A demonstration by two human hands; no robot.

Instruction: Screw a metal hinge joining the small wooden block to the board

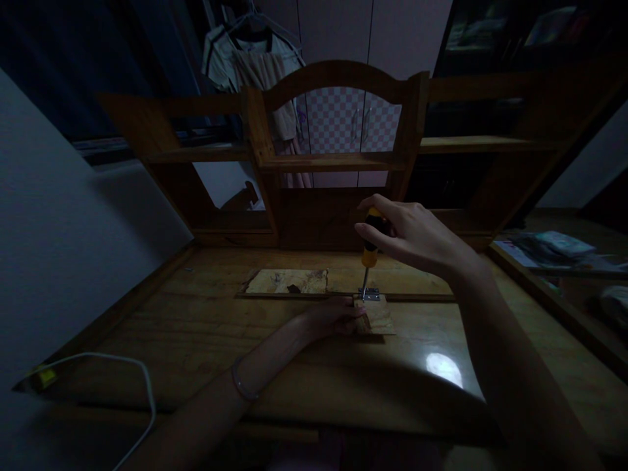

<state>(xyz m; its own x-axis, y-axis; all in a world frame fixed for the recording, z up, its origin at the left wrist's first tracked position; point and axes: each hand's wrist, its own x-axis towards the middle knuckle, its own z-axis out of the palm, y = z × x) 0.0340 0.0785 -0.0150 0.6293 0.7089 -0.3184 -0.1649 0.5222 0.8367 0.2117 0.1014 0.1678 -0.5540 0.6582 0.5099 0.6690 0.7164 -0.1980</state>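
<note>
My right hand [409, 237] is closed round the yellow and black handle of a screwdriver [369, 252], held upright with its tip down on a small metal hinge [369, 294]. The hinge sits where a small wooden block [377, 318] meets a long flat wooden board [343, 282] on the desk. My left hand [336, 316] presses against the left side of the small block, its fingers curled on the wood. A thin bracelet circles my left wrist.
The wooden desk [206, 340] has a raised shelf unit [338, 157] along its back. A white cable [142, 386] with a yellow plug lies at the left front. Papers and books [554, 248] lie to the right. Clothes hang behind.
</note>
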